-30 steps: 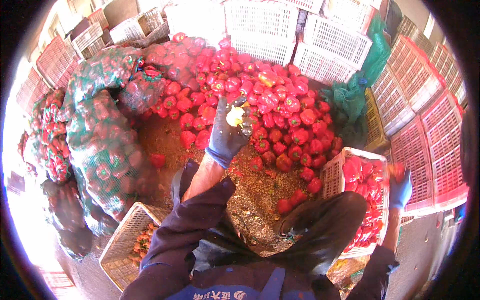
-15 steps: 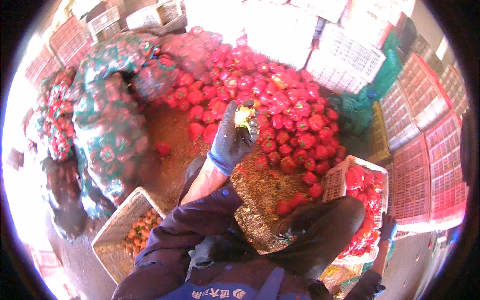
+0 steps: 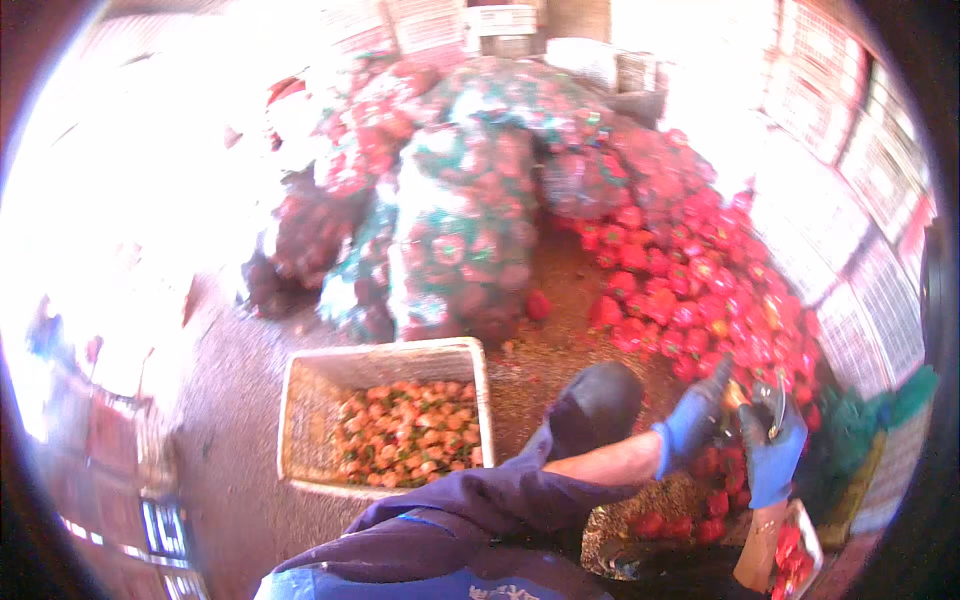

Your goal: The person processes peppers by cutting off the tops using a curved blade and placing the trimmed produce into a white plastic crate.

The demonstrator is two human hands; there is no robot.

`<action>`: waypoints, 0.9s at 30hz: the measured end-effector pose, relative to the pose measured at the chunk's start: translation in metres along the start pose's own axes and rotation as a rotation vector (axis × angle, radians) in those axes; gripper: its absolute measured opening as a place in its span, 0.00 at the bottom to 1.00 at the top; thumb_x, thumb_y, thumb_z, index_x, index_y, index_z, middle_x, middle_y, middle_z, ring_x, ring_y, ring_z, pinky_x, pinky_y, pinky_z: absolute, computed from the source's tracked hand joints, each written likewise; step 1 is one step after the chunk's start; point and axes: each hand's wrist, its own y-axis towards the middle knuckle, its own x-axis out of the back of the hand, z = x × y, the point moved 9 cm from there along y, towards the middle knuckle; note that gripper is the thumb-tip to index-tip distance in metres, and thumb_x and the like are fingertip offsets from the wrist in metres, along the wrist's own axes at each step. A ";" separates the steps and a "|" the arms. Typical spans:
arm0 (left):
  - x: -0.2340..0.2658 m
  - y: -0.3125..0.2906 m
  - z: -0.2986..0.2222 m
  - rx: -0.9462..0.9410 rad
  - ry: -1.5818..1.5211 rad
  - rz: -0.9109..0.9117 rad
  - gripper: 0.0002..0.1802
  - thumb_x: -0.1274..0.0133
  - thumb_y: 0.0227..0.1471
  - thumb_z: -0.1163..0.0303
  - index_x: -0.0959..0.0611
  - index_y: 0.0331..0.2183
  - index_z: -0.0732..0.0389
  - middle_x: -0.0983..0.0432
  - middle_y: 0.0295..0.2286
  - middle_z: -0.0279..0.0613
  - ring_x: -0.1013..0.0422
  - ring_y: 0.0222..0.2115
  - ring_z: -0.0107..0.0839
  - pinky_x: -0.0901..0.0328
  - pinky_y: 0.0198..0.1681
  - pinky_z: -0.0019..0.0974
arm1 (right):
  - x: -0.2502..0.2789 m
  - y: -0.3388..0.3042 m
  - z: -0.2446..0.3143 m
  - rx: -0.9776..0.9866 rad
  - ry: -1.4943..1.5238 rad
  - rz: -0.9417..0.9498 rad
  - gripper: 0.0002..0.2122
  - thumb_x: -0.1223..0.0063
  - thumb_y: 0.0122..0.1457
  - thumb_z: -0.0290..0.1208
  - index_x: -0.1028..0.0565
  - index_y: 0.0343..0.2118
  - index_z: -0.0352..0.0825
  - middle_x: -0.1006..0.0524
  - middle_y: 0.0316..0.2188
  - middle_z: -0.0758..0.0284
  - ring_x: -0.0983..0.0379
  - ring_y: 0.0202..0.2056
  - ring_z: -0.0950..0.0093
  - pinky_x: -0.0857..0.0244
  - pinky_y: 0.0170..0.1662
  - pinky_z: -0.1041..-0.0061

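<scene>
My left hand (image 3: 700, 412), in a dark glove with a blue cuff, is closed around a small yellowish-orange piece (image 3: 737, 396) that looks like a pepper core. Close beside it, my right hand (image 3: 776, 445), gloved the same way, is closed on a thin, curved, shiny tool (image 3: 781, 402), blurred and partly hidden by the fingers. Both hands are in front of a large heap of red bell peppers (image 3: 690, 290). To the left stands a white crate (image 3: 385, 352), partly filled with orange-and-green pepper cores (image 3: 410, 430).
Net sacks stuffed with peppers (image 3: 465, 240) stand behind the crate. Another crate holding red peppers (image 3: 790, 560) is at my lower right. Stacked plastic crates (image 3: 840, 230) and green netting (image 3: 875, 420) line the right side. Scraps litter the floor around my shoe (image 3: 603, 395).
The view has swung left, bringing the core crate fully into sight. My right hand has come from beside the pepper crate to my left hand, which has lowered.
</scene>
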 end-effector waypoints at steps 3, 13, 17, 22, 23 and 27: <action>-0.004 -0.015 -0.016 -0.097 -0.032 -0.072 0.31 0.55 0.62 0.32 0.20 0.35 0.51 0.26 0.22 0.27 0.34 0.18 0.21 0.41 0.20 0.28 | -0.029 -0.006 -0.024 -0.034 0.048 0.029 0.11 0.34 0.54 0.22 0.19 0.40 0.29 0.18 0.33 0.63 0.22 0.35 0.71 0.29 0.39 0.70; 0.008 -0.026 -0.081 -0.762 0.219 -0.279 0.16 0.48 0.68 0.60 0.24 0.45 0.65 0.27 0.38 0.33 0.33 0.39 0.21 0.33 0.42 0.32 | -0.058 0.008 -0.024 -0.132 0.181 -0.019 0.07 0.44 0.61 0.24 0.23 0.39 0.26 0.21 0.32 0.65 0.26 0.34 0.75 0.30 0.40 0.69; -0.020 -0.060 -0.116 -0.955 0.629 -0.295 0.13 0.47 0.66 0.64 0.25 0.43 0.64 0.26 0.35 0.47 0.27 0.36 0.35 0.31 0.40 0.39 | -0.054 0.006 -0.010 -0.271 0.349 0.021 0.06 0.47 0.65 0.29 0.23 0.36 0.31 0.25 0.26 0.70 0.31 0.26 0.82 0.36 0.28 0.78; 0.003 -0.135 -0.185 -1.212 1.068 -0.439 0.09 0.42 0.60 0.68 0.23 0.37 0.62 0.28 0.27 0.49 0.26 0.31 0.45 0.32 0.35 0.44 | -0.047 0.001 0.003 -0.405 0.404 -0.004 0.05 0.43 0.64 0.31 0.25 0.38 0.37 0.28 0.20 0.73 0.35 0.16 0.83 0.43 0.18 0.81; 0.053 -0.126 -0.190 -0.923 0.754 -0.389 0.06 0.44 0.60 0.71 0.22 0.37 0.62 0.26 0.28 0.44 0.28 0.31 0.37 0.33 0.34 0.42 | -0.023 0.004 -0.025 -0.366 0.346 -0.090 0.09 0.40 0.62 0.32 0.25 0.41 0.37 0.29 0.23 0.75 0.34 0.18 0.85 0.42 0.20 0.83; 0.140 -0.235 -0.260 -0.998 1.078 -0.684 0.12 0.45 0.64 0.66 0.19 0.45 0.64 0.22 0.35 0.40 0.26 0.33 0.26 0.30 0.31 0.32 | 0.124 -0.013 -0.095 -0.001 -0.276 -0.112 0.18 0.41 0.62 0.28 0.24 0.55 0.35 0.22 0.40 0.68 0.27 0.39 0.80 0.32 0.40 0.77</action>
